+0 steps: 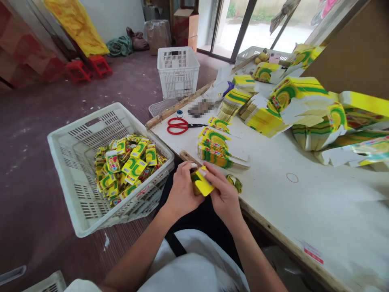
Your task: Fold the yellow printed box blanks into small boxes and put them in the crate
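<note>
Over my lap, at the table's edge, both hands hold one small yellow box (204, 183). My left hand (182, 188) wraps its left side, and the fingers of my right hand (223, 192) pinch its upper right part near a yellow flap. What is inside the box is hidden by my fingers. Just beyond my hands lies a fanned stack of flat yellow-green cartons (214, 148). A small crumpled yellow-green piece (235, 183) rests on the table beside my right hand. To the left stands a white plastic crate (75, 211) with many small yellow boxes (124, 166) in it.
Red-handled scissors (178, 126) lie on the white table (273, 211), near a small blue-rimmed roll (179, 114). Stacks of printed cartons (298, 95) cover its far right side. A rubber band (292, 177) lies nearer. Another white crate (178, 75) and red stools (100, 65) stand on the floor.
</note>
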The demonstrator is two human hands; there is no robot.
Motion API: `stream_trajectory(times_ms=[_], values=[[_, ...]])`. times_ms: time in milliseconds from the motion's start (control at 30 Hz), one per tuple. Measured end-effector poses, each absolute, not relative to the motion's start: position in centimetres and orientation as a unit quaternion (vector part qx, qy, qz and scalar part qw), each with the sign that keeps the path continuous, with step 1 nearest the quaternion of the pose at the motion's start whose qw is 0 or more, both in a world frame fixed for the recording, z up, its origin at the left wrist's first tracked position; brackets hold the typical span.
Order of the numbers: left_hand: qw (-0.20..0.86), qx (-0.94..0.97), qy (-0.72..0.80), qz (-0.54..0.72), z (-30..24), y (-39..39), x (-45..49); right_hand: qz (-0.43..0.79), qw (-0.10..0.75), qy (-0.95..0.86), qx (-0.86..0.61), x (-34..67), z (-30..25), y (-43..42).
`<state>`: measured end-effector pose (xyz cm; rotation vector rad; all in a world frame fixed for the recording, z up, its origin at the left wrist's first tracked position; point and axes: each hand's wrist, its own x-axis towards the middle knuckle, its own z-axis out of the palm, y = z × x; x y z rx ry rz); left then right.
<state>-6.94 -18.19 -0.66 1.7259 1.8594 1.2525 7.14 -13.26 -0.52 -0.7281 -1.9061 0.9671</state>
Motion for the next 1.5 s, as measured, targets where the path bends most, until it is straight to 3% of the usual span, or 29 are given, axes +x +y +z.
stream_trajectory(times_ms=[67,433,633,800,900,1000,1133,1300,1500], values=[[0.15,0.604,0.669,0.406,-0.2,-18.3,-7.3,0.379,0.437,-0.758,-0.302,7.3,-0.5,-13.0],[0.196,0.651,0.643,0.354,1.1,-18.4,-9.1,0.396,0.268,-0.844,-0.242,9.2,0.8,-11.2],[0.191,0.64,0.65,0.362,1.7,-17.9,-9.3,0.4,0.327,-0.812,-0.271,8.3,-0.1,-11.7],[0.228,0.616,0.641,0.397,1.2,-18.0,-9.4,0.415,0.328,-0.809,-0.258,7.6,-0.7,-12.1],[0.277,0.551,0.641,0.458,0.5,-18.0,-9.2,0.41,0.343,-0.794,-0.29,7.2,-0.5,-11.9],[0.328,0.395,0.603,0.61,0.0,-18.0,-9.4,0.403,0.357,-0.778,-0.325,6.7,-0.2,-10.4],[0.342,0.066,0.448,0.823,0.0,-17.9,-10.7,0.242,0.416,-0.745,-0.462,7.0,-0.3,-5.9],[0.493,-0.074,0.419,0.759,-0.5,-17.6,-10.5,0.134,0.29,-0.763,-0.562,7.2,-0.8,-2.1],[0.554,-0.005,0.468,0.688,-1.0,-17.3,-8.2,0.128,0.278,-0.782,-0.543,7.0,-0.9,-2.0]])
